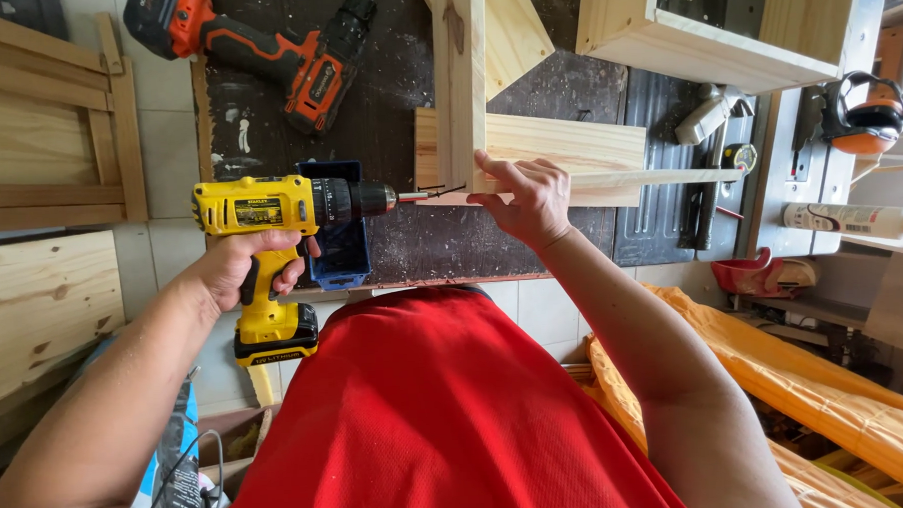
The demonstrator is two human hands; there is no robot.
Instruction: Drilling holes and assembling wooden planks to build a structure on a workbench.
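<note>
Drill bit set against pale pine at the near edge of the dark workbench.

Left hand (247,266) is wrapped tight round the grip of a yellow cordless drill (280,215), its black chuck and bit pointing sideways at the end of a thin pine strip (609,180). Right hand (526,199) presses down with curled fingers on that joint, where an upright pine board (460,73) meets a flat one. Dusty, scuffed bench top (396,86) carries a blue plastic bin (339,253) behind the drill, an orange drill (264,45) at the far left corner. White labelled tube (851,219) and orange earmuffs (867,114) lie right.
</note>
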